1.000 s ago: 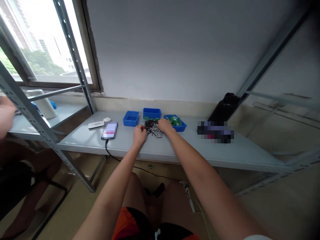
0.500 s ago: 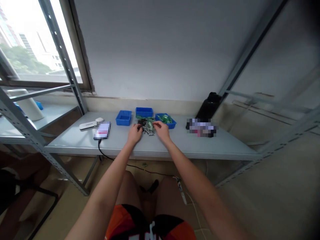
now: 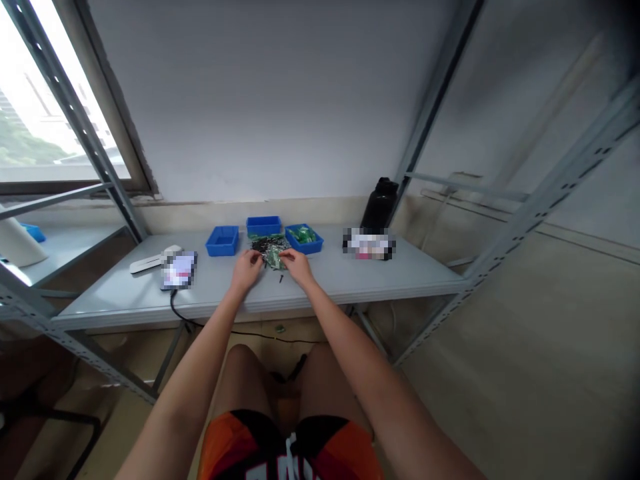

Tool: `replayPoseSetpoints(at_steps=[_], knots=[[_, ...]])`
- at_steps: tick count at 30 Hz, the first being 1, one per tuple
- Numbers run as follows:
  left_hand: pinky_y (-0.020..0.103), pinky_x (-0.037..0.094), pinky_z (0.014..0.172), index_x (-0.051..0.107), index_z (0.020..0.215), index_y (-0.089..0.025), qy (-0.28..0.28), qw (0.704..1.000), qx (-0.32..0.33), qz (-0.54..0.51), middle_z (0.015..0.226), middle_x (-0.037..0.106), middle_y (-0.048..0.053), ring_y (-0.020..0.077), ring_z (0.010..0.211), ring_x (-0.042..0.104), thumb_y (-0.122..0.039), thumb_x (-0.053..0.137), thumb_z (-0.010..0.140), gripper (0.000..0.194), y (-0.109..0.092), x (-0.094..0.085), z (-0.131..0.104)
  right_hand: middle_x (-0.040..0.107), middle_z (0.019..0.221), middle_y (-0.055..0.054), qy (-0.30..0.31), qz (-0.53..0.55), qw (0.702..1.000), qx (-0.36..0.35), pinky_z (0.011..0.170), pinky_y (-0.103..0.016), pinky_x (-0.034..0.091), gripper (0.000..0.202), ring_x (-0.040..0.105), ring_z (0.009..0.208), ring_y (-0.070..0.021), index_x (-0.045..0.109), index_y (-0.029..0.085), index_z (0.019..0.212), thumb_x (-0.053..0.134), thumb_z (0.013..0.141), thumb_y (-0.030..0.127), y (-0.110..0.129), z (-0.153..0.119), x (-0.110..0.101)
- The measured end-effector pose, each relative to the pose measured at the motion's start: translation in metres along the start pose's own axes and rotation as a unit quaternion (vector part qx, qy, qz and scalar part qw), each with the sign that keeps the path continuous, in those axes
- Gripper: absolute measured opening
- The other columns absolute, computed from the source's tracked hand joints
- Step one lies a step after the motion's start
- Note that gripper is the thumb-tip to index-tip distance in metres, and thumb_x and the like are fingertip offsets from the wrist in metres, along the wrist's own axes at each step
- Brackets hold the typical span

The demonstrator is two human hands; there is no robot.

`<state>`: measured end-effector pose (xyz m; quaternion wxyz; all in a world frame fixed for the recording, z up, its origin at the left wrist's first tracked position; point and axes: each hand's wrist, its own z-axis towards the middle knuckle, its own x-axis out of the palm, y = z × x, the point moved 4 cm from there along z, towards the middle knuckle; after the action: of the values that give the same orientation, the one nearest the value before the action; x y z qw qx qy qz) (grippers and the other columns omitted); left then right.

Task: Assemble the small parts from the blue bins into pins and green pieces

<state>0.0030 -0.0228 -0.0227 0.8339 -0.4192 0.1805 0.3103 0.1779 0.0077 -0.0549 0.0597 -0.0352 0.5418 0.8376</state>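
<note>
A heap of dark and silvery screws [image 3: 263,245] lies on the grey table, with a greenish clear plastic bag [image 3: 274,259] at its front right. At the heap's left side is my left hand [image 3: 247,268], its fingers pinched together at the screws; what they hold is too small to make out. My right hand [image 3: 298,266] pinches the right edge of the plastic bag. One loose dark screw [image 3: 281,278] lies in front, between my hands. Right behind the heap, a blue tray [image 3: 313,247] holds green plastic bags [image 3: 303,234].
Two more blue trays stand by the heap, one at left [image 3: 223,251] and one behind [image 3: 263,230]. A phone [image 3: 179,269] with a cable and a white device [image 3: 146,265] lie left. At right are a black bottle [image 3: 380,205] and a blurred-out item [image 3: 369,244]. Metal shelf posts flank the table.
The view has swung right, so everything sits further left. My hands stay at the heap. Several screws lay at its front edge before; a single one lies apart there now.
</note>
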Motion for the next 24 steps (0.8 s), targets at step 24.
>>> replayPoseSetpoints(at_steps=[24], knots=[[0.032,0.046,0.076,0.064,0.096,-0.014,0.118,0.993,0.024,0.001,0.090,0.067,0.008,0.0197,0.079,0.059,-0.018,0.057,0.076,0.022,-0.007,0.012,-0.010,0.066,0.084,-0.004,-0.002,0.074,0.997,0.003,0.062,-0.029,0.048,0.040,0.061,0.071,-0.0165,0.056,0.019,0.111,0.060,0.072,0.030,-0.004,0.001,-0.001]])
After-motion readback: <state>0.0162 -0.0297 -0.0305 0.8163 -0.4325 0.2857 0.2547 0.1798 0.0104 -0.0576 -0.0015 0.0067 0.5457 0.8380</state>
